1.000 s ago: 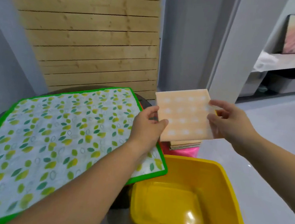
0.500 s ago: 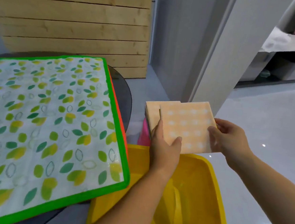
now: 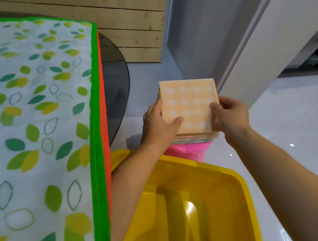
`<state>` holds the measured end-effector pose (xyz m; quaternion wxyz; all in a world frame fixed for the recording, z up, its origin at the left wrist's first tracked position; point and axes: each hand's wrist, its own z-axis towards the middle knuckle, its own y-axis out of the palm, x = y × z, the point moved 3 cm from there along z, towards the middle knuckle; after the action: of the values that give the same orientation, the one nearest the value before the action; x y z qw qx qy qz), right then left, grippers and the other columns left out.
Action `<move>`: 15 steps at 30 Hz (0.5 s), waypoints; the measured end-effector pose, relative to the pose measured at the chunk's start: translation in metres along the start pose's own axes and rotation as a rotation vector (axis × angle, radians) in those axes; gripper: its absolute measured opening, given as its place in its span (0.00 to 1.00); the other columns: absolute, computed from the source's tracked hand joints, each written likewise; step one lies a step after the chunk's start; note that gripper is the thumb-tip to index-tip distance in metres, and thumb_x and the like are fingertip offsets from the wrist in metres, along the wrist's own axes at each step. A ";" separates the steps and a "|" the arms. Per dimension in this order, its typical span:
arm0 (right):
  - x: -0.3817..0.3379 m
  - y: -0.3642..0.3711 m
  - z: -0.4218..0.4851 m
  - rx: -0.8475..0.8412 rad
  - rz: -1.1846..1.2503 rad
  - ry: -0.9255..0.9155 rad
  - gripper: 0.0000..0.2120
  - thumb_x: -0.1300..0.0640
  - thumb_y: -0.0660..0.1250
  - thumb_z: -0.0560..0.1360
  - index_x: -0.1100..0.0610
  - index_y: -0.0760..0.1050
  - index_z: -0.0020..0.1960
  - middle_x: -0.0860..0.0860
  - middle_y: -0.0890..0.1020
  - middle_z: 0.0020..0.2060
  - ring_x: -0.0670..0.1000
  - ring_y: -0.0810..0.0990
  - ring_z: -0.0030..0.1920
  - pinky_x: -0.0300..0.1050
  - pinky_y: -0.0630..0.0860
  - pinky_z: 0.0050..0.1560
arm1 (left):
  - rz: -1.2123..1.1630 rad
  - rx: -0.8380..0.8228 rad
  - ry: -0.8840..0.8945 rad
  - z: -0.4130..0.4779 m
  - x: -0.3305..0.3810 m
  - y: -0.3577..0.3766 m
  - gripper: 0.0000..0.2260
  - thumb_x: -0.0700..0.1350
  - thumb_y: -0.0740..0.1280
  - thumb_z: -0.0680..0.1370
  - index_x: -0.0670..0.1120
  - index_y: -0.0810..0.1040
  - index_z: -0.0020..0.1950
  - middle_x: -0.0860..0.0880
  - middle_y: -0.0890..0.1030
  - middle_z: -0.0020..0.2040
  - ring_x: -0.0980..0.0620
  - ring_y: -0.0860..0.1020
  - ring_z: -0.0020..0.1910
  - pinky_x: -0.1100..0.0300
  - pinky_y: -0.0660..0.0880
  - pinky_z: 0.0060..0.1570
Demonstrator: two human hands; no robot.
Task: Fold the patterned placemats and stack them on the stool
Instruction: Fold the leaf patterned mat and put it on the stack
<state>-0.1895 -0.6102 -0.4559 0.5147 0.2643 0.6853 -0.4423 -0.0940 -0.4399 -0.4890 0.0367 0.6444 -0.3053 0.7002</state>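
A folded orange placemat with white dots (image 3: 189, 103) lies on top of a stack of folded placemats (image 3: 196, 138) on a pink stool (image 3: 188, 151). My left hand (image 3: 159, 126) grips the placemat's near left corner, thumb on top. My right hand (image 3: 228, 118) holds its right edge, thumb on top and fingers behind. A large unfolded placemat with green and yellow leaves and a green border (image 3: 36, 122) lies spread on the table at the left, with an orange-edged one (image 3: 104, 127) showing beneath it.
A yellow plastic tub (image 3: 240, 187) stands right below my arms, in front of the stool. The dark round table (image 3: 113, 84) pokes out from under the mats. A wooden slat wall is behind, a white pillar (image 3: 260, 52) to the right, glossy floor around.
Both hands have lowered the orange dotted placemat from the air onto the stack on the stool, squaring it with the pile. The view has tilted further down.
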 end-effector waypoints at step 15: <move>0.024 0.008 0.007 0.039 -0.127 -0.032 0.19 0.56 0.67 0.79 0.56 0.73 0.69 0.46 0.79 0.54 0.51 0.78 0.54 0.49 0.78 0.59 | 0.197 -0.018 -0.018 0.000 -0.002 0.004 0.38 0.54 0.72 0.76 0.53 0.54 0.80 0.51 0.61 0.74 0.50 0.59 0.72 0.54 0.66 0.66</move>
<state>-0.1873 -0.6149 -0.4821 0.4914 0.2232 0.6835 -0.4915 -0.0959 -0.4425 -0.4928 -0.0292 0.6171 -0.3735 0.6919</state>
